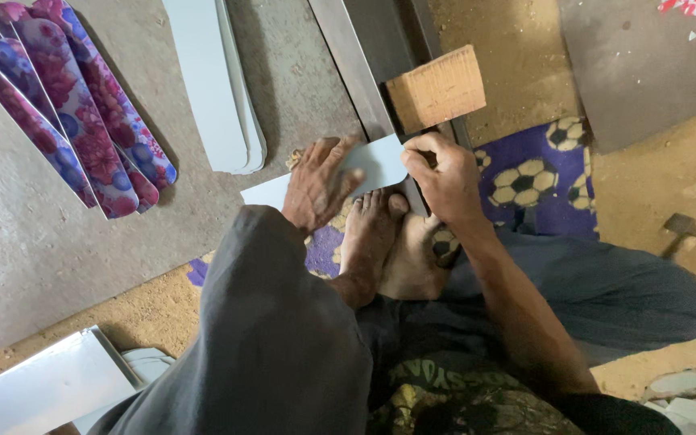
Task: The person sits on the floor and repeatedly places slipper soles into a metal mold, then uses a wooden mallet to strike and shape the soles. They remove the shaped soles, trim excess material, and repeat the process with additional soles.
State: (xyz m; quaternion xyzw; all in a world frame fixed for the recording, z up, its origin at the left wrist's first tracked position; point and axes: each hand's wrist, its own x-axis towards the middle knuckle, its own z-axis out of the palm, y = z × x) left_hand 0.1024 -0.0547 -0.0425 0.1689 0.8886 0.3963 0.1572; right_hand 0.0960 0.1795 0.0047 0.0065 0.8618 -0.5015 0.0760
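Observation:
A pale grey flat strip with a rounded end (380,163) lies across the floor just past my bare feet (388,242). My left hand (318,184) presses flat on top of it, fingers spread. My right hand (442,179) pinches the strip's rounded right end with closed fingers. That end rests against a long dark metal bar (364,64) running away from me. A wooden block (436,88) sits on the bar just beyond my right hand.
Several floral-printed blades (66,105) lie at far left, beside stacked plain grey blades (217,80). A purple mat with a football pattern (537,173) lies under my feet. A hammer (682,228) rests on the sandy floor at right. Shiny metal sheets (46,387) lie near left.

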